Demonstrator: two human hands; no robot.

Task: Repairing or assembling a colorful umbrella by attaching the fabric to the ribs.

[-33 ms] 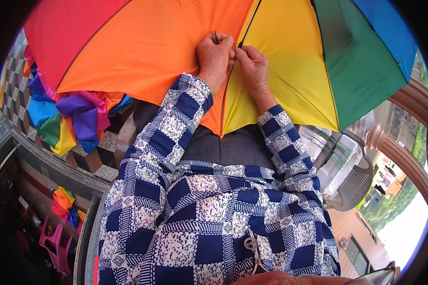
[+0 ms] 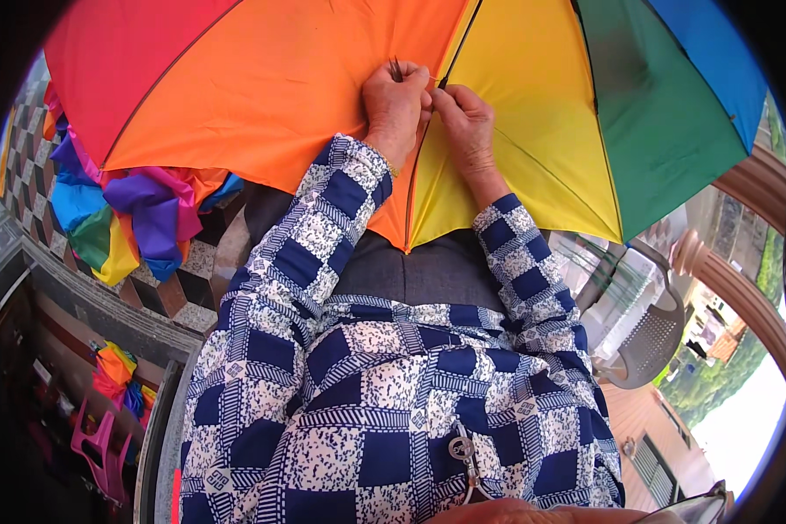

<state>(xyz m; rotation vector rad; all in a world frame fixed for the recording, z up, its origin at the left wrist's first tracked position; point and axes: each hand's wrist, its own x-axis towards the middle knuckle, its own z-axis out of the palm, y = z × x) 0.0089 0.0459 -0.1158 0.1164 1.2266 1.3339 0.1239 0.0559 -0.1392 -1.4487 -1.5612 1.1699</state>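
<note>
An open rainbow umbrella [image 2: 262,79] fills the top of the view, seen from its underside, with red, orange, yellow, green and blue panels. My left hand [image 2: 396,109] and my right hand [image 2: 465,122] meet at the dark rib [image 2: 421,170] between the orange and yellow panels. Both pinch the fabric there, fingertips almost touching. A thin dark tip sticks out above my left fingers; what it is I cannot tell. My sleeves are blue-and-white check, and the umbrella's lower edge rests over my grey lap [image 2: 410,271].
A heap of folded coloured umbrella fabric [image 2: 122,218] lies at the left on a chequered tile floor [image 2: 170,293]. A grey plastic chair [image 2: 651,341] stands at the right beside brown columns [image 2: 742,297]. A pink stool [image 2: 100,450] is at the lower left.
</note>
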